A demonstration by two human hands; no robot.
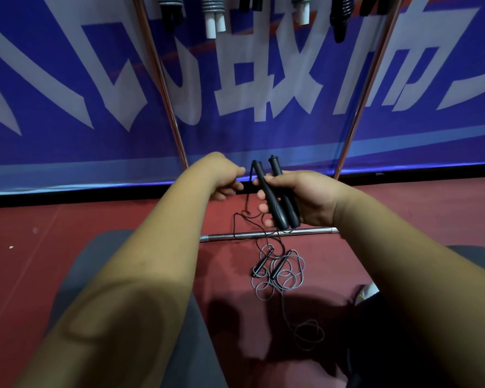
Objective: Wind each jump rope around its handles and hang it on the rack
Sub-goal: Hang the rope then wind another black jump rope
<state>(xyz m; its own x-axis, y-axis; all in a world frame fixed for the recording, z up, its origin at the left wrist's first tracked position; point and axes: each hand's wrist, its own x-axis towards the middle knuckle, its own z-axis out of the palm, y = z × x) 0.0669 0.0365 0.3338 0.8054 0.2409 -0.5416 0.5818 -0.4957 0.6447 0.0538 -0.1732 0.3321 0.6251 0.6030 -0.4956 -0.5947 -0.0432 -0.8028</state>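
Two black handles [277, 196] sit side by side, clamped in the right hand [300, 200], presumably so they form one core for winding. Left hand [224, 179] is pinched shut on the thin cord [247, 203] near the handle tops, judged ready to lay the first turn. Slack trails down to the red floor [95, 233]. Second jump rope [277, 271] lies loose on the floor beside the rack base bar [235, 236]. Wound ropes [216, 15] hang above.

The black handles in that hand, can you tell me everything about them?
The two black handles look like smooth plastic, thin near the top and thicker at the bottom. The right hand holds them side by side, tilted. A thin dark cord runs from their tops through the left hand and trails down to the red floor.
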